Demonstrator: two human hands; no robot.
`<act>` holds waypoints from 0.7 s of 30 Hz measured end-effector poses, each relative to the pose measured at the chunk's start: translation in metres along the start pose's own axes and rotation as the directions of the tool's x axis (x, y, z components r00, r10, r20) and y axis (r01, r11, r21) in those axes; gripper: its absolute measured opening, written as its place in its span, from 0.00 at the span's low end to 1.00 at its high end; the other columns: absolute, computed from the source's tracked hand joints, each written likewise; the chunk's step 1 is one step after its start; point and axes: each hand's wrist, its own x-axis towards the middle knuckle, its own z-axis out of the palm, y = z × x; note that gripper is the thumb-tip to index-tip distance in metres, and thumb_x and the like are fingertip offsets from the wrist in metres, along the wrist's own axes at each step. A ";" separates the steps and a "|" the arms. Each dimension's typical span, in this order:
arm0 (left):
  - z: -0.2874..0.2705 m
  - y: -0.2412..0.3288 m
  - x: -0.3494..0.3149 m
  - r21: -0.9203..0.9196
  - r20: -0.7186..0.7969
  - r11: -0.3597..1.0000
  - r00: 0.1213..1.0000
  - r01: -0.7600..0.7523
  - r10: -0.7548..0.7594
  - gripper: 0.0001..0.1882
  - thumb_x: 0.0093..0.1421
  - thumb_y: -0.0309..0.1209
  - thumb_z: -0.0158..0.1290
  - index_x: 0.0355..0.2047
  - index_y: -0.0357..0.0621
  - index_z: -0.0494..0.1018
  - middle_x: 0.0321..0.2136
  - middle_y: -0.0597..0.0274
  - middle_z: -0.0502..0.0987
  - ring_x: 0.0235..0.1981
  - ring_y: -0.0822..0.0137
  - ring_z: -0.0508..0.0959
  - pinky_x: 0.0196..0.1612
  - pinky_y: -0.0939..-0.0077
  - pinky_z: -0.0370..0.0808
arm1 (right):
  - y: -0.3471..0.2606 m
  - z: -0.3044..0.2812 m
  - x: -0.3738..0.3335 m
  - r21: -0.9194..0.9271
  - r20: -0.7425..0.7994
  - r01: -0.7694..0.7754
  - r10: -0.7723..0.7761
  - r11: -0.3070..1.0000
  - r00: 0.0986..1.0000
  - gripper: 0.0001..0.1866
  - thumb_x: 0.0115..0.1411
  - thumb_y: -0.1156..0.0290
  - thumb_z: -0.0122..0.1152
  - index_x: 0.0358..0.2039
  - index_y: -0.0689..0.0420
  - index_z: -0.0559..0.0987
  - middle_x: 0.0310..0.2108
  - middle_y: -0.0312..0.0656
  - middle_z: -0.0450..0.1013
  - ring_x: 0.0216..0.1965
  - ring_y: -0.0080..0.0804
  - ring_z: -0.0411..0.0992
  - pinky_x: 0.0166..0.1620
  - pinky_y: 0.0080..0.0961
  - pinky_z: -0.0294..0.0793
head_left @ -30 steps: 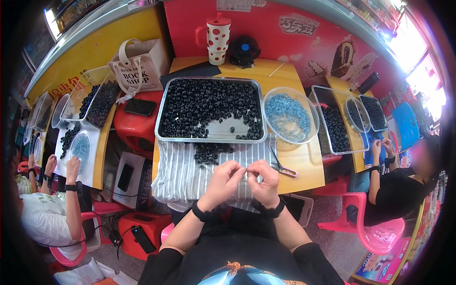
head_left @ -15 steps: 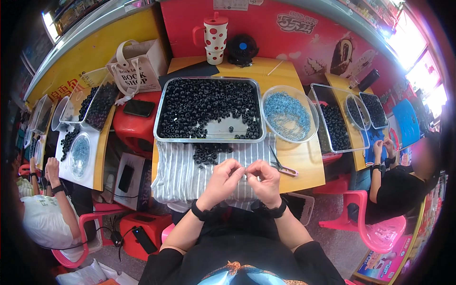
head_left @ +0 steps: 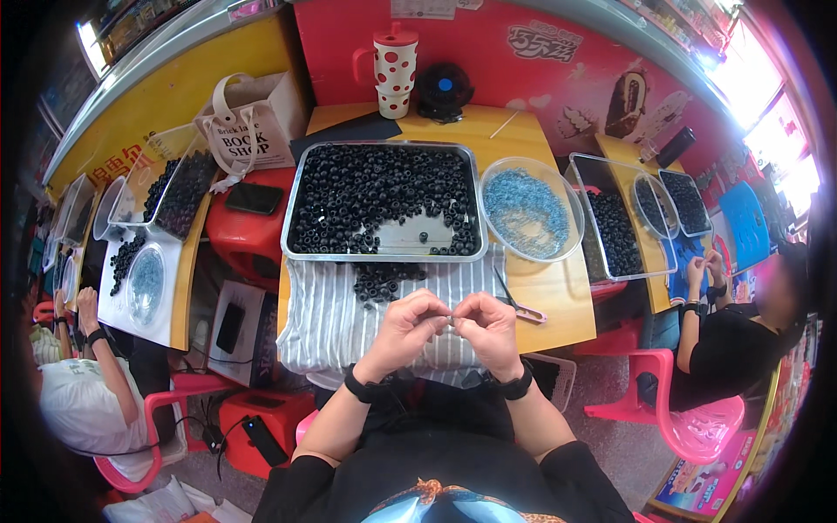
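Over the striped cloth, my left hand and my right hand meet fingertip to fingertip. Each is closed in a pinch, and something small and thin sits between the tips, too small to name. Just beyond my hands lies a loose pile of black beads on the cloth. A metal tray of the same black beads stands behind it. To the right is a round clear tub holding light blue, thin, clear-looking pieces. Small scissors with pink handles rest right of my right hand.
A spotted tumbler and a small black fan stand at the table's back. A tote bag and a phone are on the left. Co-workers sit at both sides; a clear bin of beads stands right.
My hands have shifted slightly, with the fingertips still together and the left fingers more spread along the pinch. The left co-worker's hand has moved a little left.
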 end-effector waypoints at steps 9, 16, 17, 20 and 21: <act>-0.002 0.002 -0.002 -0.176 0.013 0.952 0.968 0.250 -0.252 0.05 0.63 0.25 0.54 0.30 0.36 0.74 0.24 0.69 0.72 0.22 0.80 0.73 0.23 0.86 0.68 | -0.012 0.005 0.002 -0.373 0.117 0.428 -0.416 0.823 0.902 0.08 0.47 0.90 0.55 0.27 0.63 0.74 0.25 0.39 0.70 0.23 0.23 0.69 0.27 0.17 0.68; 0.008 0.002 0.009 -0.115 -0.036 0.962 0.967 0.248 -0.253 0.11 0.66 0.31 0.51 0.26 0.42 0.74 0.18 0.72 0.71 0.17 0.83 0.69 0.20 0.88 0.63 | -0.010 0.002 0.001 -0.447 0.087 0.446 -0.459 0.775 0.884 0.10 0.45 0.91 0.55 0.27 0.64 0.74 0.26 0.42 0.71 0.23 0.29 0.71 0.26 0.21 0.69; 0.009 0.005 0.010 -0.271 -0.001 0.891 0.926 0.364 -0.379 0.12 0.67 0.32 0.51 0.26 0.43 0.74 0.17 0.73 0.70 0.17 0.83 0.68 0.20 0.88 0.62 | -0.010 0.002 0.001 -0.443 0.076 0.452 -0.470 0.774 0.879 0.10 0.44 0.91 0.55 0.27 0.64 0.74 0.26 0.42 0.71 0.24 0.29 0.71 0.27 0.22 0.70; 0.002 0.006 0.011 -0.555 0.200 0.664 0.855 0.501 -0.478 0.13 0.66 0.33 0.52 0.23 0.45 0.72 0.15 0.74 0.70 0.14 0.83 0.67 0.18 0.87 0.62 | -0.014 0.005 0.001 -0.482 0.127 0.568 -0.588 0.668 0.799 0.10 0.44 0.90 0.56 0.27 0.63 0.75 0.27 0.43 0.72 0.25 0.31 0.71 0.28 0.24 0.70; 0.002 0.006 0.010 -0.543 0.193 0.670 0.852 0.506 -0.486 0.13 0.66 0.34 0.52 0.23 0.45 0.72 0.15 0.73 0.70 0.14 0.83 0.67 0.17 0.87 0.62 | -0.013 0.006 0.001 -0.468 0.109 0.562 -0.587 0.682 0.802 0.10 0.44 0.90 0.56 0.27 0.63 0.75 0.27 0.43 0.72 0.25 0.31 0.71 0.28 0.23 0.70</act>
